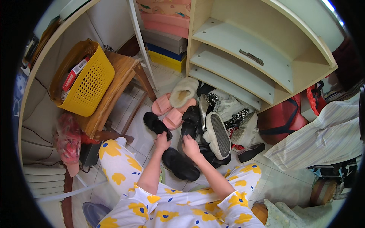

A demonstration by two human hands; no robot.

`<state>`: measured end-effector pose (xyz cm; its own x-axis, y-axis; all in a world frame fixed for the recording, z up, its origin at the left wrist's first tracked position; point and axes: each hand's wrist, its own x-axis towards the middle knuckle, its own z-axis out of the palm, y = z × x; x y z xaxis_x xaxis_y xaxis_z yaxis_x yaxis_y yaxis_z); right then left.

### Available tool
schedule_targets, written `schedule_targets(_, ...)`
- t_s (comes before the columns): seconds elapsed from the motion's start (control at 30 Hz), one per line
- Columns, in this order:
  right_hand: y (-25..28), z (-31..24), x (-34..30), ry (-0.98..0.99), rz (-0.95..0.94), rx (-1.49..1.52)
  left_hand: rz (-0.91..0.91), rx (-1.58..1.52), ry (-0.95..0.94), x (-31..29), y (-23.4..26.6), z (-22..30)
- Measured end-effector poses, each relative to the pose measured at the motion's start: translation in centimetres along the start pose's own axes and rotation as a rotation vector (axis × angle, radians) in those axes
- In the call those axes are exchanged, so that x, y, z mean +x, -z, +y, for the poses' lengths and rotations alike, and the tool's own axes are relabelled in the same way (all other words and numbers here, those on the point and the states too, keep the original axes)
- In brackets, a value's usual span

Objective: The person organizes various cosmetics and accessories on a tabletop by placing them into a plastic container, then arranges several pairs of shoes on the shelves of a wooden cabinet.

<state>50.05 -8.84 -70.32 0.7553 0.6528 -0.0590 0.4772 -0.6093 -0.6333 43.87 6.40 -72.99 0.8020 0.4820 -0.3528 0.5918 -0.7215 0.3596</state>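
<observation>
On the tiled floor in front of me lies a heap of shoes. My left hand [162,141] is closed on the near end of a black slipper [153,122]. Just to its right, my right hand [191,146] has its fingers closed on the near end of a black sandal [191,119]. Another black slipper [179,164] rests between my forearms. Beyond my hands are pink slippers [175,117] and a fluffy cream slipper [184,91]. A fluffy white slipper [218,135] with its dark sole showing leans on the heap, beside white sneakers [225,107].
A pale shelf unit [232,68] stands beyond the shoes, with a small dark object [251,57] on one board. At left, a wooden stool [104,102] bears a yellow basket [85,81]. Stacked boxes [165,41] stand at the back; a red bag [283,119] and striped cloth [319,136] are at right.
</observation>
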Motion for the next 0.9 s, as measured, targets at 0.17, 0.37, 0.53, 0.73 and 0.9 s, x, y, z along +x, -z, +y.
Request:
schedule_targets(0.17,0.1,1.4,0.3,-0.066,-0.089,-0.067,-0.174,0.007,-0.127,1.1,-0.2,-1.3)
schedule_targets(0.37,4.7,-1.1,0.9,-0.008,0.038,0.057,0.005,-0.185,-0.132,0.6,4.1,2.6)
schedule_targets(0.53,9.7,-2.5,1.1,0.118,0.146,0.1,0.004,-0.357,-0.342,-1.4,10.2,6.1)
schedule_targets(0.73,13.5,-5.1,0.1,0.198,0.091,-0.049,0.032,-0.258,-0.541,-2.5,14.1,8.9)
schedule_targets(0.9,17.8,-6.4,-0.3,0.225,0.194,0.006,0.077,-0.209,-0.749,-3.7,18.4,12.2)
